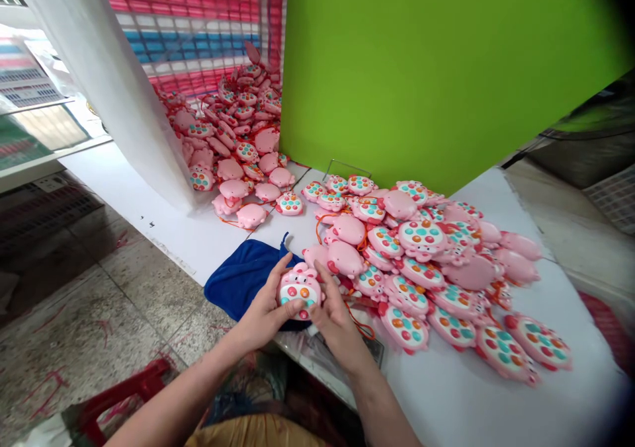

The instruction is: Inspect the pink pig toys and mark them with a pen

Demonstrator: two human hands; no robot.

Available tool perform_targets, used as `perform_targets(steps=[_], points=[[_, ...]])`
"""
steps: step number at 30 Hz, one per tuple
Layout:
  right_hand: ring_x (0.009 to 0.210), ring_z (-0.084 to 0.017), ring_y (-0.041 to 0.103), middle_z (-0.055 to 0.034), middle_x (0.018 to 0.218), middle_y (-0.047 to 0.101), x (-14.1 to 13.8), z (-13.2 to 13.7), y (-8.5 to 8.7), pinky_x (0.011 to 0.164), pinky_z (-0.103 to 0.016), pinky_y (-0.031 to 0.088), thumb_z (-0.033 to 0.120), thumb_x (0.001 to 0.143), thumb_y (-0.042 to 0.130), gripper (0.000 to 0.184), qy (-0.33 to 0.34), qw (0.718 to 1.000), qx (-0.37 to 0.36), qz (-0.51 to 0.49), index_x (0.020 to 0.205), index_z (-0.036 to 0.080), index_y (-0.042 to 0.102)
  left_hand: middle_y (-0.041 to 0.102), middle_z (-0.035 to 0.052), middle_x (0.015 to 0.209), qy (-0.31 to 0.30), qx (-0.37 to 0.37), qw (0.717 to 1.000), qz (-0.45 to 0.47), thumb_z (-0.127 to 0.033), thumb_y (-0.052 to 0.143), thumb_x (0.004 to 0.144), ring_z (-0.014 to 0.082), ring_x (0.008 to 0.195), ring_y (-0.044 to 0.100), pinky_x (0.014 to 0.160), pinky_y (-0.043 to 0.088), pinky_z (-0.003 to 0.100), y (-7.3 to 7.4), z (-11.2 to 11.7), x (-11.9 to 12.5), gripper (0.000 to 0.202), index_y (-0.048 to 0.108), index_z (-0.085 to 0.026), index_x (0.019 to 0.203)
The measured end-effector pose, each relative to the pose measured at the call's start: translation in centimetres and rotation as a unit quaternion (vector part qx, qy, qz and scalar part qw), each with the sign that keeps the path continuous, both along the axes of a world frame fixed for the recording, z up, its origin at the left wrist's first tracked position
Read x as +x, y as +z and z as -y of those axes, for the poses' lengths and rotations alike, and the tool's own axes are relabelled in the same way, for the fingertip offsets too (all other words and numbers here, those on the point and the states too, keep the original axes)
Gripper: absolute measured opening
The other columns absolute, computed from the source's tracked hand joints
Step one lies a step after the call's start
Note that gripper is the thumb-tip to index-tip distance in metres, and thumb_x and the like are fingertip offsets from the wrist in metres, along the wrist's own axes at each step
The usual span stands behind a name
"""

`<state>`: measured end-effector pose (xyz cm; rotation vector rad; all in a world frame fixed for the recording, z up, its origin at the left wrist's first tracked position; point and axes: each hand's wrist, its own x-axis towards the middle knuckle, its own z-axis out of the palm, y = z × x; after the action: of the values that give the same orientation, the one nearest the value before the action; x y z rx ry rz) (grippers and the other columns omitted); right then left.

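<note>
I hold one pink pig-shaped toy [300, 289] with coloured buttons in both hands, button face up, just above the table's near edge. My left hand [264, 311] wraps its left side, thumb on the front. My right hand [336, 315] grips its right side, fingers curled over the top. A blue cloth [243, 274] lies under and left of the toy. Right beside my right hand starts a heap of the same pink toys [426, 262], some face up, some face down, with orange cords among them.
The white table [471, 401] runs from left to right. A second heap of pink toys [238, 143] lies further back, beside a white sheet [114, 83]. A green board [426, 70] stands behind the near heap. A red stool [124, 394] sits on the speckled floor below.
</note>
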<state>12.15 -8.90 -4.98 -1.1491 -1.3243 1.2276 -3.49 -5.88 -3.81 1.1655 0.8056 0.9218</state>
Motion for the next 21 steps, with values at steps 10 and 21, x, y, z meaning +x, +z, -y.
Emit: perform_targets(steps=[10, 21], points=[[0.136, -0.026, 0.035, -0.0084, 0.147, 0.036, 0.1, -1.6, 1.7, 0.11, -0.045, 0.037, 0.039, 0.085, 0.06, 0.067, -0.014, 0.965, 0.094, 0.242, 0.143, 0.029, 0.03, 0.028, 0.0131, 0.151, -0.034, 0.024, 0.998, 0.056, -0.059, 0.061, 0.077, 0.0316, 0.13, 0.041, 0.102, 0.042, 0.04, 1.7, -2.2, -0.7, 0.085, 0.023, -0.027, 0.147], [0.043, -0.01, 0.054, -0.0053, 0.065, 0.065, -0.9, -2.8, 0.8, 0.036, -0.019, 0.04, 0.067, 0.084, 0.046, 0.053, 0.06, 0.967, -0.169, -0.181, 0.089, 0.015, 0.055, 0.061, 0.0058, 0.098, 0.076, 0.109, 0.974, -0.184, -0.05, 0.075, 0.066, 0.0185, 0.083, 0.058, 0.072, 0.049, 0.028, 3.3, -5.2, 0.9, 0.065, 0.054, -0.015, 0.117]])
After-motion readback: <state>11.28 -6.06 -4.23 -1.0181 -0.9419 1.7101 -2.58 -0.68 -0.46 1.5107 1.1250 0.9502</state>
